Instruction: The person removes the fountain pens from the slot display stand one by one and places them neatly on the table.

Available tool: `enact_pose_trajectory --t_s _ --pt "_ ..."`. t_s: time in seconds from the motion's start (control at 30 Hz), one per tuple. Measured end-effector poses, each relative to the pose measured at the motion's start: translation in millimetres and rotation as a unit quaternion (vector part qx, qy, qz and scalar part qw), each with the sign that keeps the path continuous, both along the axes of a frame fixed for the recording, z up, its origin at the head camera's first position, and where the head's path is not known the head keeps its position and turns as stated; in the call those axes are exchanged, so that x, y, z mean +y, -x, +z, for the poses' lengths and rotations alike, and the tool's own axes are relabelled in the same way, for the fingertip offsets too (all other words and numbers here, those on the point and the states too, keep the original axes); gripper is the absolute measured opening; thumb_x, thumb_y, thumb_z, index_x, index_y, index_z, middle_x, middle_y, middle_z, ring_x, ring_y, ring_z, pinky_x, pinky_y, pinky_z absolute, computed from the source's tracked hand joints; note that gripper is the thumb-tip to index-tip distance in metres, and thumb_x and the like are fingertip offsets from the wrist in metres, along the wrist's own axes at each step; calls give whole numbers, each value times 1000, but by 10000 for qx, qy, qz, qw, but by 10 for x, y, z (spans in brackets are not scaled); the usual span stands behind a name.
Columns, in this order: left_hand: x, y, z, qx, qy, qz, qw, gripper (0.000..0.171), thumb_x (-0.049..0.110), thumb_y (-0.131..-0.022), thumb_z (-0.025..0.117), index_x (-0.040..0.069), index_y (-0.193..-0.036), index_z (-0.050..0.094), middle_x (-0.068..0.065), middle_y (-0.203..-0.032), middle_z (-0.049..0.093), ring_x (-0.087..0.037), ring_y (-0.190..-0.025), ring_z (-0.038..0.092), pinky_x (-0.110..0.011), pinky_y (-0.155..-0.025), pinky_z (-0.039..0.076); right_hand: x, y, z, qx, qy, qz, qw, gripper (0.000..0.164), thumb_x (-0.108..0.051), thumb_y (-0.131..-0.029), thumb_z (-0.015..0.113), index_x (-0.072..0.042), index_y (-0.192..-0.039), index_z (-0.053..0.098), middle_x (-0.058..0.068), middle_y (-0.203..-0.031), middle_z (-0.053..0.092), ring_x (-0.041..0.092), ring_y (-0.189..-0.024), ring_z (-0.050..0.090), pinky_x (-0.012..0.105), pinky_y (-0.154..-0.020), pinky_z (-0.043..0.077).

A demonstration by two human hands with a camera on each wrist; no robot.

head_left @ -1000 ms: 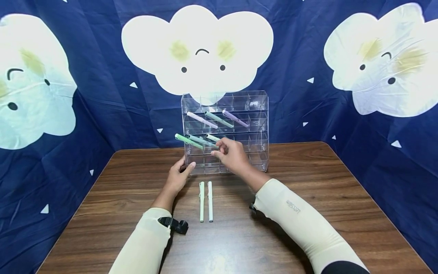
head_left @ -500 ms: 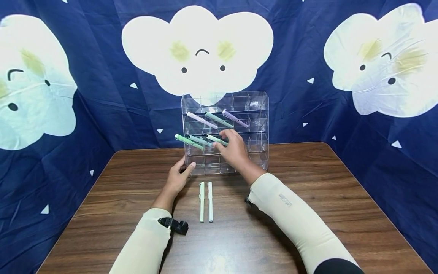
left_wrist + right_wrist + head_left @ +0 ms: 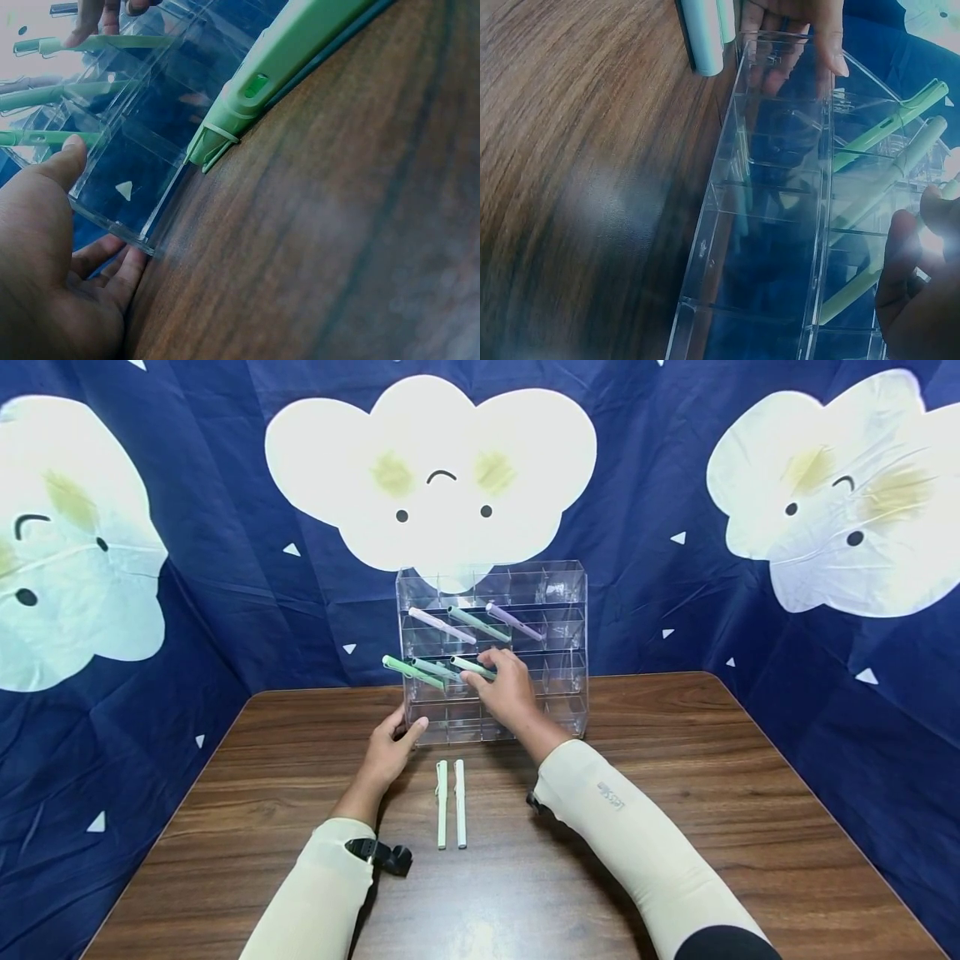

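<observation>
A clear acrylic pen organizer [image 3: 566,672] with tiers of compartments stands at the back of the table. My left hand [image 3: 387,750] grips its lower left edge, thumb in front and fingers behind. My right hand [image 3: 514,693] pinches a pale green pen [image 3: 464,664] that leans in a lower tier. Left of that pen, a grey-green pen [image 3: 431,667] and a bright green pen [image 3: 405,667] slant in the same tier. Above them rest a pale pink pen [image 3: 438,624], a teal pen [image 3: 476,623] and a purple pen [image 3: 513,620].
On the wooden table [image 3: 637,827], a light green pen [image 3: 442,806] and a whitish pen [image 3: 461,806] lie side by side in front of the organizer. A blue curtain [image 3: 645,602] with white clouds hangs behind and at both sides.
My right hand has shifted slightly up along the pale green pen and then a little left, its forearm swinging left too. The left hand keeps its grip on the organizer.
</observation>
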State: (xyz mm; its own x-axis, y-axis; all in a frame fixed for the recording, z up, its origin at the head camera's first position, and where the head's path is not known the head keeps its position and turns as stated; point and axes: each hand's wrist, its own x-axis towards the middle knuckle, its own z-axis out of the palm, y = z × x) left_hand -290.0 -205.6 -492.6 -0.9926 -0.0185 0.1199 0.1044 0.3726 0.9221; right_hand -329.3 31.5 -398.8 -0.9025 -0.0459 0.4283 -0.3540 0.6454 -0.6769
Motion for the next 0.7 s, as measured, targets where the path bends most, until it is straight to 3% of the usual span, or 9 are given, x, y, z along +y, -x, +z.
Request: enact_pose_trajectory --t_s 0.2,0.3,0.4,0.7 --pt "-9 0 -4 -35 -20 12 10000 71 47 -110 66 28 -172 37 -26 -161 56 -42 -141 62 -42 -100 58 -25 22 -38 -94 337 -31 9994 37 -33 -97 87 -6 -120 77 12 -120 75 32 -112 73 46 -99 60" --pt "-3 -13 2 -38 29 6 10000 71 47 -110 65 27 -173 36 -27 -161 56 -42 -141 62 -42 -101 58 -35 28 -64 -164 548 7 9984 35 -32 -97 87 -6 -118 77 13 -119 73 30 -90 77 40 -84 65" --pt "1 -13 0 -24 11 -12 10000 71 46 -110 65 27 -173 36 -28 -160 57 -42 -138 64 -40 -98 59 -41 32 -84 -192 684 30 9975 34 -32 -96 87 -6 -116 77 13 -116 72 23 -62 72 32 -66 63" --pt "-3 1 -12 -37 -47 16 10000 71 47 -110 66 28 -172 37 -27 -158 58 -40 -136 65 -36 -94 59 -25 32 -82 -160 929 144 9954 29 -32 -100 83 -6 -111 77 14 -110 69 24 -68 69 28 -46 58"
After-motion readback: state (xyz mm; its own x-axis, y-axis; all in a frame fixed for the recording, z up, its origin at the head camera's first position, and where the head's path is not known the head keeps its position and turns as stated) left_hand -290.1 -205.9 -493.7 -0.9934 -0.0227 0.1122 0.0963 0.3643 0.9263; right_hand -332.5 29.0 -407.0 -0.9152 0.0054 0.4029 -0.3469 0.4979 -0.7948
